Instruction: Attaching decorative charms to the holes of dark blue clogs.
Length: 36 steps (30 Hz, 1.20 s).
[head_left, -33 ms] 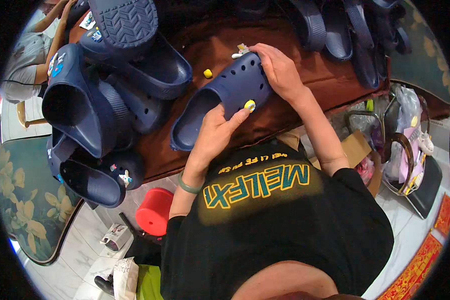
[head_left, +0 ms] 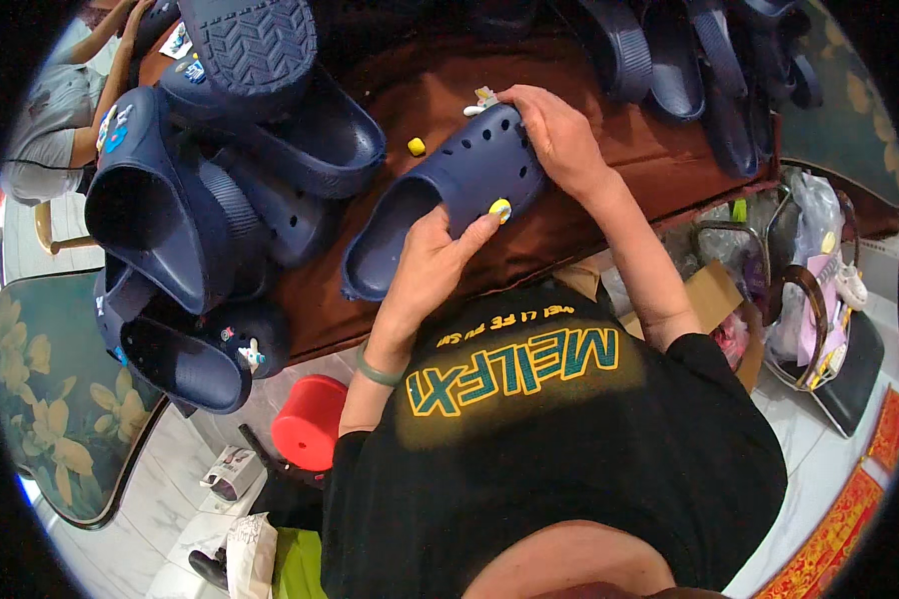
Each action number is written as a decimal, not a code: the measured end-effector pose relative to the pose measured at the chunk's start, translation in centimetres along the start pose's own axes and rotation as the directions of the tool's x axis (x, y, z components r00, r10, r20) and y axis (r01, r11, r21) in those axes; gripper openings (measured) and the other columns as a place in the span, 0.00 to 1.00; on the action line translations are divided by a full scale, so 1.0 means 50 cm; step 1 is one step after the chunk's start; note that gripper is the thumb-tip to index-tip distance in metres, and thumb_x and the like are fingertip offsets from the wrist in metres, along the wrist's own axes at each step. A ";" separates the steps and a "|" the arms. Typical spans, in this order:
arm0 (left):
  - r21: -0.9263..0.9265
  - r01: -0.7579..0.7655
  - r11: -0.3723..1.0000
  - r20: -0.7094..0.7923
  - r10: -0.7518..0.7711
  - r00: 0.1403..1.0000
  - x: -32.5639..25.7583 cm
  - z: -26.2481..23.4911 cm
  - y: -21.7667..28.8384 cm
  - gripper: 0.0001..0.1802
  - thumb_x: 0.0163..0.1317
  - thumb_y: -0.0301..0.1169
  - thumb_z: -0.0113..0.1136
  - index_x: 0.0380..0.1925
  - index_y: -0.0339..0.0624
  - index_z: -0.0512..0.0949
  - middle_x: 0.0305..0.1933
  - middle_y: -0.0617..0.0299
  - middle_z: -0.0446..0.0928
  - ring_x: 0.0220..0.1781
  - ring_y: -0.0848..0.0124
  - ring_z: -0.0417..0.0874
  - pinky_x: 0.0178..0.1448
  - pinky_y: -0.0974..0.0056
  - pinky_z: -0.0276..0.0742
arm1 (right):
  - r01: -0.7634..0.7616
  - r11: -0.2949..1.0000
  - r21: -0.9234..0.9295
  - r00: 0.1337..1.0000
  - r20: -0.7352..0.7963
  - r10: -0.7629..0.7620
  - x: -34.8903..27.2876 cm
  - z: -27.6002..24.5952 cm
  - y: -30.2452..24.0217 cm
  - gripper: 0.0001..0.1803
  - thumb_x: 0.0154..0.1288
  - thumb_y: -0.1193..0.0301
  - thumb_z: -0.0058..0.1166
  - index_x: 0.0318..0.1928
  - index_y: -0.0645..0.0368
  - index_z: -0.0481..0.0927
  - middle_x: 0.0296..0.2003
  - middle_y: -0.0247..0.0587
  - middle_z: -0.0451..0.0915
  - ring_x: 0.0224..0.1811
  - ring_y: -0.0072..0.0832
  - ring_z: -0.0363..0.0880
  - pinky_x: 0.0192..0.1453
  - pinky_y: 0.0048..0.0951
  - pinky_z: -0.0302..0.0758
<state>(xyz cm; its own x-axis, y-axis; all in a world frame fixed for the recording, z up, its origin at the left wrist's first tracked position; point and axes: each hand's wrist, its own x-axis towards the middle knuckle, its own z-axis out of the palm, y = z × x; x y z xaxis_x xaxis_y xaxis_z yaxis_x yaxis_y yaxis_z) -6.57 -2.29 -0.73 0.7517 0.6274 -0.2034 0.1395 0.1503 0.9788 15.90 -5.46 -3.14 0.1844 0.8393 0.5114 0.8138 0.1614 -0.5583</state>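
Note:
A navy blue clog (head_left: pixel 469 170) with holes in its upper is held between my two hands over the brown cloth. The fingers of my left hand (head_left: pixel 430 260) go into its foot opening, while the thumb presses beside a round yellow charm (head_left: pixel 500 210) set in the upper. My right hand (head_left: pixel 561 140) wraps over the toe end, its fingertips partly hidden behind the far side. Close by those fingertips is a small white and yellow charm (head_left: pixel 482 101); I cannot tell whether it touches the clog. A small yellow piece (head_left: pixel 417 147) lies on the cloth beyond the clog.
Several navy clogs (head_left: pixel 150 220), some with charms, are piled at the left. More clogs (head_left: pixel 674 80) stand at the far right. Below the brown-covered table (head_left: pixel 310 324) are a red stool (head_left: pixel 310 422) and a cardboard box (head_left: pixel 714 298). Another person's arm (head_left: pixel 100 80) shows far left.

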 end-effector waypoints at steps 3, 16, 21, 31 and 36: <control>0.066 0.005 0.998 -0.082 0.001 0.997 -0.006 0.004 0.009 0.22 0.65 0.39 0.61 0.50 0.29 0.76 0.47 0.55 0.82 0.47 0.72 0.78 0.54 0.66 0.72 | -0.214 0.957 0.195 0.976 0.079 0.202 0.023 -0.011 0.013 0.16 0.73 0.66 0.41 0.46 0.63 0.78 0.41 0.51 0.81 0.47 0.45 0.78 0.54 0.36 0.74; -0.244 0.082 0.966 -0.103 -0.110 0.989 0.002 -0.014 -0.014 0.17 0.65 0.38 0.61 0.38 0.31 0.81 0.36 0.66 0.80 0.38 0.81 0.74 0.43 0.71 0.71 | 0.241 0.961 0.133 0.937 0.227 -0.266 -0.043 -0.045 -0.110 0.30 0.44 0.59 0.72 0.49 0.55 0.79 0.52 0.39 0.74 0.57 0.40 0.69 0.62 0.44 0.64; -0.228 0.095 0.969 -0.078 -0.116 0.990 0.011 -0.029 -0.036 0.15 0.65 0.36 0.61 0.40 0.33 0.80 0.37 0.68 0.79 0.39 0.82 0.73 0.43 0.73 0.70 | 0.304 0.951 0.049 0.951 0.035 -0.306 -0.098 0.014 -0.103 0.23 0.51 0.67 0.67 0.50 0.54 0.80 0.51 0.34 0.77 0.53 0.34 0.71 0.60 0.41 0.66; -0.214 0.085 0.973 -0.044 -0.096 0.994 0.003 -0.016 0.005 0.15 0.66 0.35 0.60 0.43 0.32 0.80 0.39 0.67 0.80 0.41 0.79 0.75 0.48 0.71 0.72 | 0.190 0.980 0.062 0.968 -0.179 -0.176 -0.050 0.029 -0.081 0.07 0.65 0.68 0.55 0.39 0.57 0.78 0.35 0.41 0.78 0.37 0.41 0.75 0.43 0.39 0.72; 0.119 0.122 0.985 0.035 -0.127 0.991 -0.021 -0.032 0.007 0.17 0.66 0.33 0.59 0.50 0.33 0.78 0.46 0.66 0.80 0.48 0.76 0.76 0.57 0.67 0.70 | -0.095 0.995 0.034 0.975 -0.201 0.100 0.015 -0.020 -0.026 0.08 0.67 0.69 0.54 0.38 0.60 0.80 0.36 0.43 0.80 0.39 0.43 0.77 0.44 0.37 0.73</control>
<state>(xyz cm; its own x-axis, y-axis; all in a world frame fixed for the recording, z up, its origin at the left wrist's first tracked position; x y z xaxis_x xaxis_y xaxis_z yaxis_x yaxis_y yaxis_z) -8.34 -1.69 -0.22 0.7498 0.5763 -0.3251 0.3058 0.1338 0.9426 15.52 -5.57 -1.36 0.3715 0.7300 0.5737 0.7735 0.0983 -0.6261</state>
